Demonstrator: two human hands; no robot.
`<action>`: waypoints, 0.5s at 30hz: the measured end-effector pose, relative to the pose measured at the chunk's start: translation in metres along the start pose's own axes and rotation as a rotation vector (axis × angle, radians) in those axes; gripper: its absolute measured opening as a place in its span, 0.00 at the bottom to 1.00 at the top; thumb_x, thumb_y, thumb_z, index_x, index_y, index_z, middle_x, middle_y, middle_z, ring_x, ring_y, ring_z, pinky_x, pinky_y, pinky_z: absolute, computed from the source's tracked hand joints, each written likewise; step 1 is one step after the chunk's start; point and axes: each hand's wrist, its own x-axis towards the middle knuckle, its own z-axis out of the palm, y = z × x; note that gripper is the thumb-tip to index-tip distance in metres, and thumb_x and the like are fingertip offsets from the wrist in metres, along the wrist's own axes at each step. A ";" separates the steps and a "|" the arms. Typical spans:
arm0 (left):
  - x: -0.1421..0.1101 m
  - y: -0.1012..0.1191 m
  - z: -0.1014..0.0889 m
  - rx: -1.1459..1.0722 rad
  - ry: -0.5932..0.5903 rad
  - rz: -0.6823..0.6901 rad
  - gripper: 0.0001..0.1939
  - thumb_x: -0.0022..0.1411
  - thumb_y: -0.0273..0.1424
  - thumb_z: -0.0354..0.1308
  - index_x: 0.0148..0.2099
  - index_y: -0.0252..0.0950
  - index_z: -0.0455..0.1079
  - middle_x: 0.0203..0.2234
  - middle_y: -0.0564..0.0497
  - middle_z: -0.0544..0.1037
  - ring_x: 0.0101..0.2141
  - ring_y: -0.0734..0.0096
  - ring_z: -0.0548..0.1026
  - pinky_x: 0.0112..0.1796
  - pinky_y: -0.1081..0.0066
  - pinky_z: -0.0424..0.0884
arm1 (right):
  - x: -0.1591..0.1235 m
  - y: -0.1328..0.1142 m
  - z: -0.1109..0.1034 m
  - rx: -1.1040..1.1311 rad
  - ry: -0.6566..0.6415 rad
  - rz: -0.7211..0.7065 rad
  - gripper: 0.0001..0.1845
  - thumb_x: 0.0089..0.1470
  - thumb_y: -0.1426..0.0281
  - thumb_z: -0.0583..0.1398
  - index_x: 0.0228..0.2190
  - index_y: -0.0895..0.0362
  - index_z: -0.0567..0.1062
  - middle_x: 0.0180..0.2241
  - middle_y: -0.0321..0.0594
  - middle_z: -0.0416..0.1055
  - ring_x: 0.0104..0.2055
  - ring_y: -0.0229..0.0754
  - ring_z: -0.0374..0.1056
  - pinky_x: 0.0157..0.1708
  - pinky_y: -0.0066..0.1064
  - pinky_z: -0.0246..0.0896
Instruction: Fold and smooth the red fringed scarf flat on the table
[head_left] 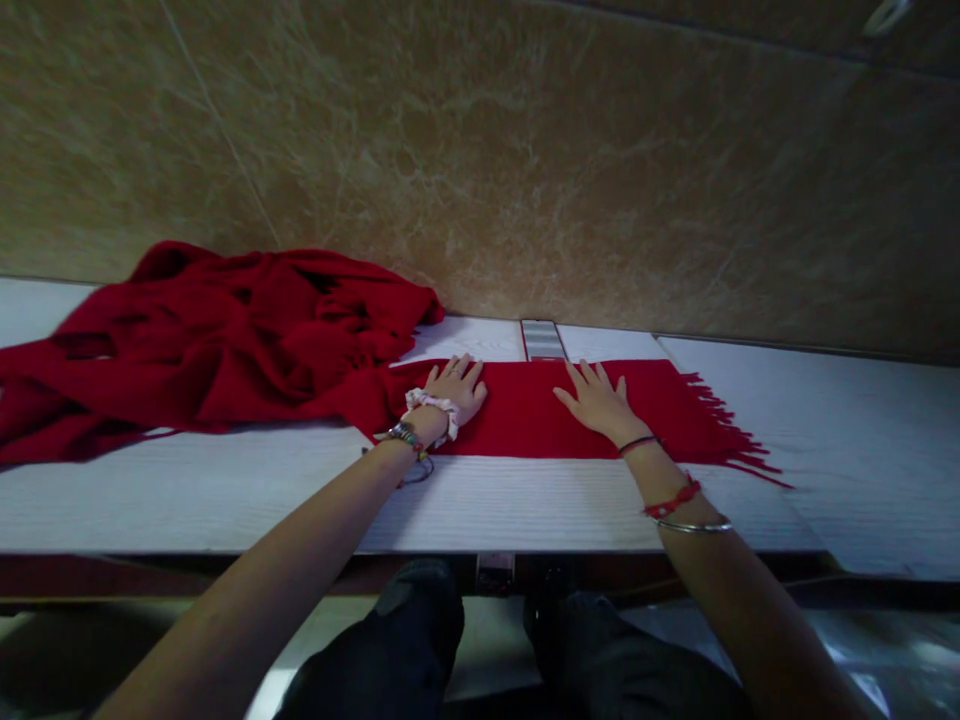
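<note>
A long red scarf (525, 410) lies across a white table (225, 490). Its right end is spread flat, with a fringe (731, 430) pointing right. The rest is heaped in loose folds (210, 340) at the left. My left hand (456, 388) lies flat on the flattened strip, fingers stretched out, just right of the heap. My right hand (598, 400) rests palm down on the same strip, fingers spread, a little left of the fringe. Neither hand grips anything. Both wrists carry bracelets.
A brown marbled wall (525, 150) rises directly behind the table. A small grey metal plate (541, 340) is set into the table's far edge. A second white surface (862, 440) adjoins on the right. My dark-trousered legs (420, 640) show below the near edge.
</note>
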 end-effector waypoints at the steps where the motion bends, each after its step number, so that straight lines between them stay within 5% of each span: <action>1: 0.000 -0.001 0.001 0.001 0.002 0.000 0.26 0.63 0.36 0.33 0.61 0.34 0.49 0.60 0.44 0.50 0.59 0.59 0.48 0.54 0.54 0.50 | 0.000 0.011 0.000 -0.020 -0.031 0.034 0.32 0.55 0.53 0.41 0.57 0.55 0.54 0.60 0.47 0.47 0.60 0.58 0.41 0.50 0.64 0.40; 5: 0.001 -0.001 0.002 -0.014 0.004 -0.004 0.26 0.63 0.37 0.34 0.61 0.35 0.49 0.60 0.45 0.49 0.59 0.59 0.48 0.55 0.54 0.48 | -0.005 0.052 -0.001 -0.067 -0.054 0.114 0.30 0.55 0.55 0.40 0.57 0.50 0.54 0.61 0.42 0.45 0.61 0.56 0.41 0.50 0.63 0.43; 10: 0.000 0.000 0.000 -0.011 0.005 -0.005 0.26 0.63 0.37 0.34 0.61 0.35 0.49 0.60 0.45 0.50 0.59 0.60 0.48 0.54 0.55 0.49 | -0.008 0.098 -0.006 -0.095 -0.033 0.209 0.29 0.57 0.57 0.38 0.56 0.55 0.54 0.60 0.47 0.48 0.60 0.54 0.45 0.51 0.58 0.44; 15: -0.002 0.002 -0.002 -0.011 -0.007 -0.005 0.25 0.63 0.36 0.34 0.61 0.35 0.49 0.60 0.46 0.49 0.59 0.61 0.46 0.55 0.57 0.49 | -0.002 0.092 -0.019 -0.156 0.022 0.080 0.29 0.57 0.59 0.40 0.55 0.59 0.56 0.58 0.52 0.50 0.60 0.55 0.45 0.52 0.53 0.46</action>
